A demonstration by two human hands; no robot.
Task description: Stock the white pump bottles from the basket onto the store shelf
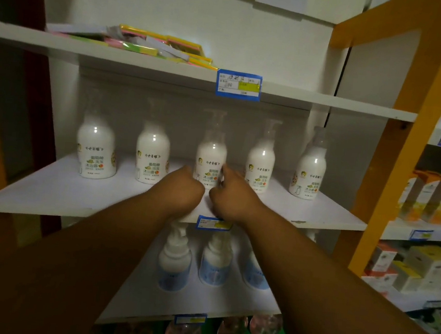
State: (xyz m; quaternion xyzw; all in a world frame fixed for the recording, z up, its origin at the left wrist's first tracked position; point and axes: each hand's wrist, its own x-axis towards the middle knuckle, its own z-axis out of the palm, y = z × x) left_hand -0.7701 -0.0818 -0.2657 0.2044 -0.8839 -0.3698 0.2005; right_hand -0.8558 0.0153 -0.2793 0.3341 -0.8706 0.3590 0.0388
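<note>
White middle bottle (pixel 211 160) stands between left hand (pixel 184 190) and right hand (pixel 234 197), perhaps touching.

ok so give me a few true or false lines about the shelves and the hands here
1. Five white pump bottles stand in a row on the middle shelf. True.
2. The left hand and the right hand are both at the middle bottle. True.
3. The top shelf holds more pump bottles. False: flat colourful packets lie on it.
4. One bottle in the row lies on its side. False: all five stand upright.
5. Blue-labelled bottles stand on the lower shelf. True.
</note>
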